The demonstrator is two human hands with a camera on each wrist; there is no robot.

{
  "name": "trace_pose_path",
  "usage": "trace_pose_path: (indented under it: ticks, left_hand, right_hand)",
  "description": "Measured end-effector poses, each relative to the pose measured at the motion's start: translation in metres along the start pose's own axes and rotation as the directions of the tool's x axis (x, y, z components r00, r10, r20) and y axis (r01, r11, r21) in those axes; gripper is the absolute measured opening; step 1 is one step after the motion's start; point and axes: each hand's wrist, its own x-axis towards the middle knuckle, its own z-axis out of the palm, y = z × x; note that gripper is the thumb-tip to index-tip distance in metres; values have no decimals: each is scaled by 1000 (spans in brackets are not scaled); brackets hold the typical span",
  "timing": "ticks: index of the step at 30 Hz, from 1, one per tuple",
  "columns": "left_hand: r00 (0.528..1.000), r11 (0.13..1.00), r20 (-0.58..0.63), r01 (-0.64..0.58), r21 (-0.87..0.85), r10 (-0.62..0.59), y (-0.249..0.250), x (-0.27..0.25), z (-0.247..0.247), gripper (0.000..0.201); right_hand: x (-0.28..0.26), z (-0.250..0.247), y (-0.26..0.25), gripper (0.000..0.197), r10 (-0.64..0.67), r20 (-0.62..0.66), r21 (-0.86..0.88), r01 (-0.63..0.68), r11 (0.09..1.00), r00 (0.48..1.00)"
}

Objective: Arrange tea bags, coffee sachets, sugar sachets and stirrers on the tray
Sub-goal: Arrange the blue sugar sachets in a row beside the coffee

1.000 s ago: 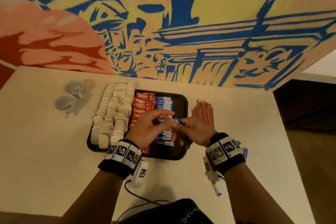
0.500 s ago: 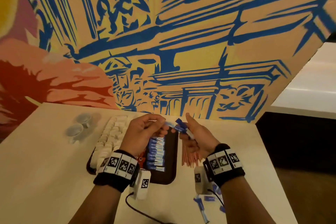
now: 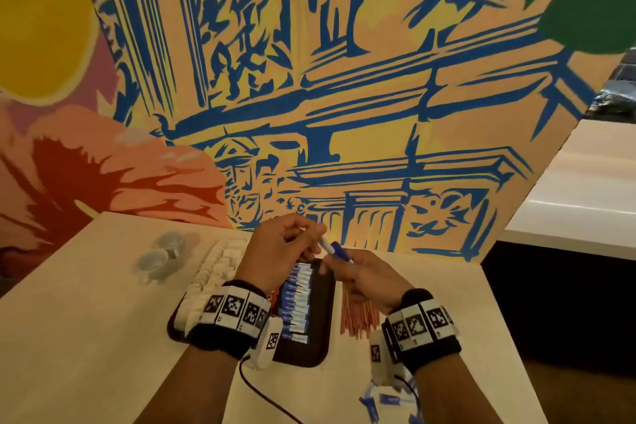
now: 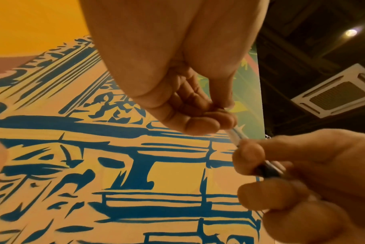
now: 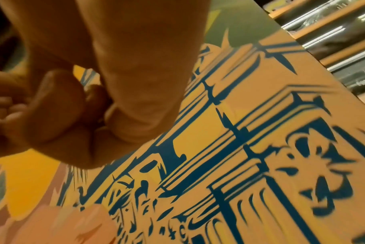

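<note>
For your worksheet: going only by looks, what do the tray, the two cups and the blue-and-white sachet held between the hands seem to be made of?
Tray: probably plastic, dark and matte; smooth, rounded rim, no shine.
Cups: likely glazed ceramic; pale, smooth, with handles.
Sachet, pinched between left hand and right hand: thin printed paper or film; slender and light. Which one cannot be told.

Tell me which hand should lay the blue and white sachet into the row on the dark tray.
Left, probably. The left hand hangs directly above the row of blue and white sachets on the dark tray and pinches the held sachet; the right hand sits off the tray's right edge.
</note>
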Motion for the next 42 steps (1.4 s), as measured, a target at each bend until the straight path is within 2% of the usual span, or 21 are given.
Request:
trace_pose_path:
  ticks: [2, 4, 7, 10, 13, 15, 16, 18, 21, 24, 26, 29, 31, 33, 36, 38, 40, 42]
  left_hand:
    - [999, 1000, -36, -19, 2, 19, 3, -4, 3, 16]
    - [999, 1000, -32, -1, 22, 2, 0, -11, 5, 13]
    - [994, 998, 95, 53, 40, -57, -11, -27, 12, 8]
    - [980, 998, 187, 58, 37, -64, -16, -41, 27, 17]
    - [984, 999, 172, 30, 42, -37, -13, -46, 41, 29]
    - [990, 999, 140, 14, 38, -19, -11, -46, 45, 32]
    - [991, 999, 132, 15, 38, -20, -10, -47, 46, 28]
    - [991, 999, 129, 33, 38, -38, -10, -49, 47, 16]
    - [995, 990, 89, 27, 141, -40, -12, -53, 42, 9]
    - [993, 925, -82, -48, 378, 85, -11, -57, 35, 11]
    - [952, 844, -171, -131, 520, 253, -6, -58, 33, 11]
    - [884, 727, -141, -266, 633, 446, -1, -57, 35, 10]
    - [861, 682, -96, -322, 657, 499, 0, -57, 37, 13]
    - [835, 637, -62, -367, 677, 547, 1, -58, 37, 17]
    - [788, 596, -61, -410, 690, 613, 1, -60, 35, 21]
    - [757, 575, -65, -434, 694, 650, 0, -59, 35, 21]
    - [741, 561, -62, -448, 696, 669, -2, -58, 35, 20]
    - [736, 570, -66, -461, 680, 674, -3, -57, 36, 18]
  right_hand:
    - [-2, 4, 2, 30, -53, -28, 321, 60, 945, 998]
    - [-6, 5, 3, 34, -108, -93, 506, 140, 851, 990]
    - [-10, 6, 5, 42, -132, -134, 530, 184, 828, 982]
    - [-10, 10, 7, 42, -111, -122, 595, 162, 787, 986]
    - [-15, 17, 6, 42, -106, -86, 658, 136, 740, 991]
    - [-22, 19, 5, 42, -97, -91, 619, 133, 774, 991]
    - [-25, 21, 4, 42, -91, -107, 600, 137, 788, 990]
    - [-28, 20, 5, 42, -90, -171, 589, 176, 789, 981]
    - [-28, 12, 11, 40, -69, -366, 581, 286, 762, 928]
    - [-31, -2, 16, 33, -50, -467, 473, 296, 830, 883]
    - [-33, -4, 19, 29, -78, -477, 347, 269, 898, 876]
    - [-34, 6, 19, 22, -144, -440, 187, 247, 951, 886]
    - [-35, 16, 12, 17, -151, -424, 224, 265, 938, 893]
    - [-35, 23, 5, 11, -115, -395, 354, 267, 896, 911]
    - [-36, 27, 0, 14, -59, -307, 523, 220, 824, 950]
    - [-39, 31, -4, 10, -75, -232, 592, 202, 780, 970]
    - [-42, 36, -8, 18, -89, -209, 607, 200, 769, 974]
    - [-43, 38, -11, 19, -83, -253, 573, 219, 790, 964]
